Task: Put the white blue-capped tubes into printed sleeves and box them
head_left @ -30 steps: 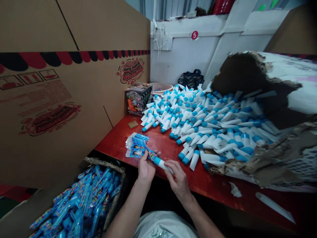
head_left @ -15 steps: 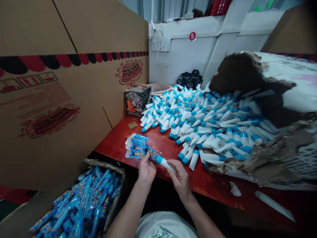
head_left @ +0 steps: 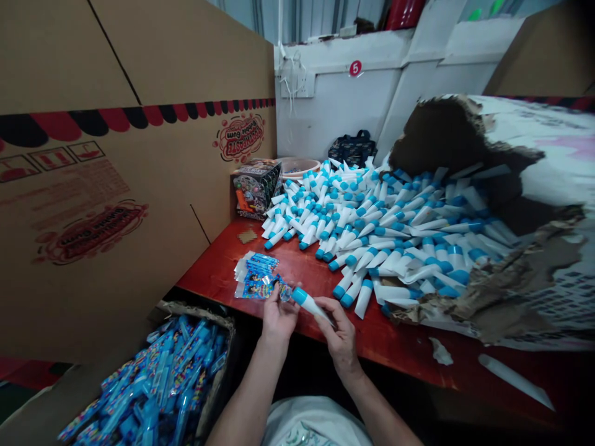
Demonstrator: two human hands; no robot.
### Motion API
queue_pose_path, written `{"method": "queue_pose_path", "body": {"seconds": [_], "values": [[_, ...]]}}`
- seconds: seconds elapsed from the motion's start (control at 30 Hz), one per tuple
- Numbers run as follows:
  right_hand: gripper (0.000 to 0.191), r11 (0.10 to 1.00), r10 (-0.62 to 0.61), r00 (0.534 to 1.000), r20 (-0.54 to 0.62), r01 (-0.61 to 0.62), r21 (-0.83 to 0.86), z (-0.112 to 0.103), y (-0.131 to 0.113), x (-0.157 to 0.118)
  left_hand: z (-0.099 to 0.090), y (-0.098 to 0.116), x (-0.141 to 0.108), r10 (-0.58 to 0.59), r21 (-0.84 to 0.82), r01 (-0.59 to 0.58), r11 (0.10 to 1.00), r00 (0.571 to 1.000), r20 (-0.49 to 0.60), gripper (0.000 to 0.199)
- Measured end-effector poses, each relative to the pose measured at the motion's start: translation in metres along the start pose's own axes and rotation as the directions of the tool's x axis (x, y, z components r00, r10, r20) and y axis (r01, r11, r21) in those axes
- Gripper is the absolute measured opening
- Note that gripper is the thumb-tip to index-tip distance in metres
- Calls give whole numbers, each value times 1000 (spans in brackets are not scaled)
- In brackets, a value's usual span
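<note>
My right hand [head_left: 340,336] is closed on the tail end of a white tube [head_left: 310,305] with a blue cap, which points up and to the left. My left hand [head_left: 279,317] pinches a printed plastic sleeve [head_left: 285,292] between thumb and fingers, its near end right by the tube's cap. Whether cap and sleeve touch is hard to tell. Just beyond the left hand, a stack of similar blue printed sleeves [head_left: 255,275] lies on the red table [head_left: 218,260]. A large heap of white tubes with blue caps [head_left: 362,235] spreads behind both hands.
At lower left stands an open carton [head_left: 231,322] of tubes in printed sleeves [head_left: 162,365]. A tall cardboard box [head_left: 176,167] walls the left side. A torn carton [head_left: 548,297] spills tubes at right. A loose tube [head_left: 515,381] lies near the table's front edge.
The tube's cap, earlier in line with the sleeve at its mouth, now sits at more of an angle to it. The sleeve looks more crumpled in my left hand. The view has shifted slightly.
</note>
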State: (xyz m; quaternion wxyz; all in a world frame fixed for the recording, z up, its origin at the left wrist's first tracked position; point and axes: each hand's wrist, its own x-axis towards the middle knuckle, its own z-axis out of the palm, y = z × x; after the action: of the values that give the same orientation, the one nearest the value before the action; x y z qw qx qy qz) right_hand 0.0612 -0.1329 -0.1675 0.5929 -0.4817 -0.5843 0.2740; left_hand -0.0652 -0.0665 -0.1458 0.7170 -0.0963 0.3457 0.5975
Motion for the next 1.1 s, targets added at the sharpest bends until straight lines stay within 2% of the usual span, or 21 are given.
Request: {"method": "queue_pose_path", "body": {"seconds": [0.27, 0.4, 0.7, 0.87, 0.93, 1.1], "values": [[22, 992, -117, 992, 54, 119, -46, -1, -4, -2, 2, -7, -2, 17, 34, -19, 999, 999, 43, 21], [25, 978, -187, 980, 71, 193, -83, 0, -6, -1, 4, -9, -6, 69, 100, -74, 992, 996, 51, 21], [31, 918, -248, 965, 85, 262, -297, -2, 2, -5, 2, -13, -6, 180, 84, -190, 978, 978, 110, 13], [36, 867, -311, 945, 99, 325, -377, -1, 1, -5, 1, -13, -7, 165, 97, -179, 979, 977, 137, 14], [37, 860, -315, 943, 105, 331, -388, 0, 0, -5, 0, -14, -10, 148, 97, -168, 981, 973, 179, 15], [35, 899, -264, 962, 71, 272, -344, 6, 3, -6, 0, -26, -22, 92, 117, -132, 984, 952, 292, 20]]}}
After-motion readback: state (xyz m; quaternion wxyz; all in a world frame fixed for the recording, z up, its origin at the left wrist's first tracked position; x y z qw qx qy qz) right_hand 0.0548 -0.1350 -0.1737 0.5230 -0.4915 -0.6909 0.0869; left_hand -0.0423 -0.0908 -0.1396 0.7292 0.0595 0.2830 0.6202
